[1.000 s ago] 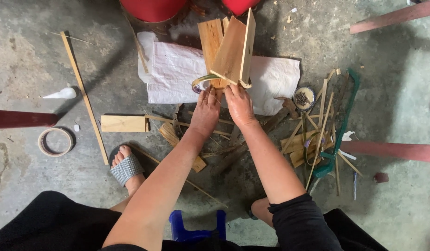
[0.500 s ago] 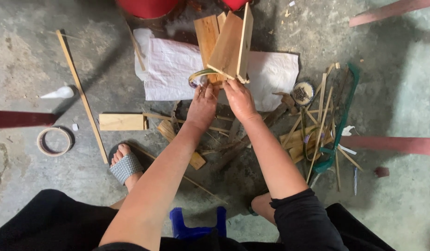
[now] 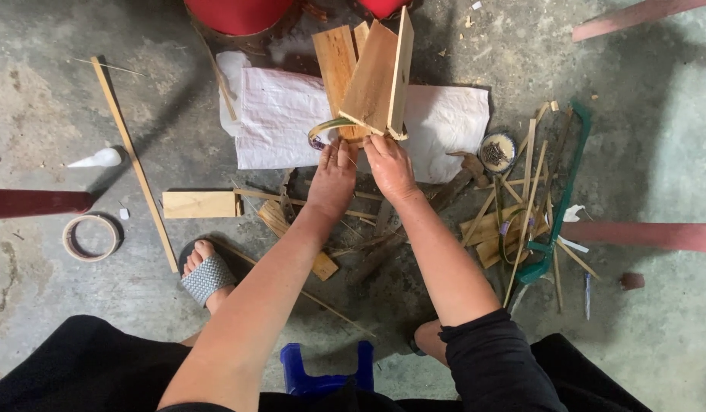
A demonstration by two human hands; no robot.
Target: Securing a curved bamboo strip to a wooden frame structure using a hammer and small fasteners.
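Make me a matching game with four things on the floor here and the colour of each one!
Things:
1. saw frame
2. little stool
3. ring of tape
4. sandal

Colours:
A. grey
B. green
C. blue
D. tan

Pairs: 1-B, 2-C, 3-D, 4-A

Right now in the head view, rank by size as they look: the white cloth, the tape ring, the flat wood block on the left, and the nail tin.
1. white cloth
2. flat wood block
3. tape ring, close to the block
4. nail tin
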